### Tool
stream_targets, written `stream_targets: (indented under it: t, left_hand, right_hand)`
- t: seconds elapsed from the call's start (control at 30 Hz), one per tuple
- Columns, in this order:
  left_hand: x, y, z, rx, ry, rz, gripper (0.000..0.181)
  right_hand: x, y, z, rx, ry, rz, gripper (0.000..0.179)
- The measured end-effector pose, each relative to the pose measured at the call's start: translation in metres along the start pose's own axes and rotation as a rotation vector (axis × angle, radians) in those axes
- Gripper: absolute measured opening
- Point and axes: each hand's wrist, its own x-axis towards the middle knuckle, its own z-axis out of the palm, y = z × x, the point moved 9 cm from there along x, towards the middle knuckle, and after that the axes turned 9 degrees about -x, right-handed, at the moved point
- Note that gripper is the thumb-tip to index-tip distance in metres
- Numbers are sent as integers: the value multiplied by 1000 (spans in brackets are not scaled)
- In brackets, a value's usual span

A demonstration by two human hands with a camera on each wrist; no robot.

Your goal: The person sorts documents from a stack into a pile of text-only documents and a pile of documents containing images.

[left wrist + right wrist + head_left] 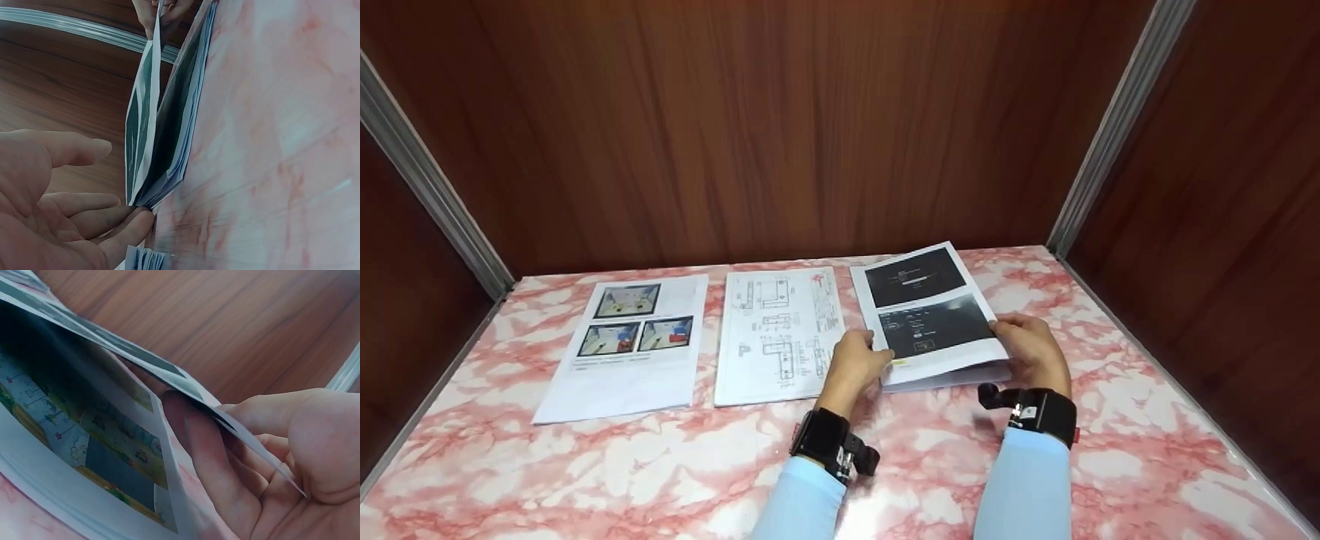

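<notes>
On the right, a stack of printed papers (949,379) lies at a slant, its top sheet (934,328) printed with two dark pictures. My right hand (1035,349) pinches the right edge of the lifted top paper between thumb and fingers. A gap opens below it, where the right wrist view shows a colourful printed picture (112,455) on a lower page. At the stack's left edge, my left hand (855,364) touches the paper with extended fingers; its thumb stands apart from them in the left wrist view.
A stack of papers with line drawings (780,330) lies in the middle, close to my left hand. Farther left is another set of papers (622,386) with three photos. The marbled pink table (660,472) meets brown wood-look panels (735,135) at the back and sides.
</notes>
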Motion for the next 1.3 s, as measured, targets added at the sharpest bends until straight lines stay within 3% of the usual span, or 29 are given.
stream_targets:
  t: [0.3, 0.57, 0.8, 0.93, 1.17, 1.3]
  left_hand:
    - [0, -1, 1, -9, -26, -21, 55]
    - [-1, -2, 3, -31, -39, -42, 55]
    - [0, -3, 3, -41, -42, -37, 55]
    - [0, -3, 3, -44, -46, -44, 55]
    - [0, -3, 3, -50, -50, -55, 55]
    - [-1, -4, 3, -54, -53, -61, 55]
  right_hand:
    - [1, 7, 2, 11, 2, 61, 39]
    - [4, 14, 0, -65, 34, 104, 41]
    - [6, 16, -1, -198, 52, 128, 44]
    - [5, 14, -3, -210, 64, 132, 46]
    - [-1, 2, -10, -119, 149, 99, 49]
    - [-3, 2, -13, -196, 141, 116, 55]
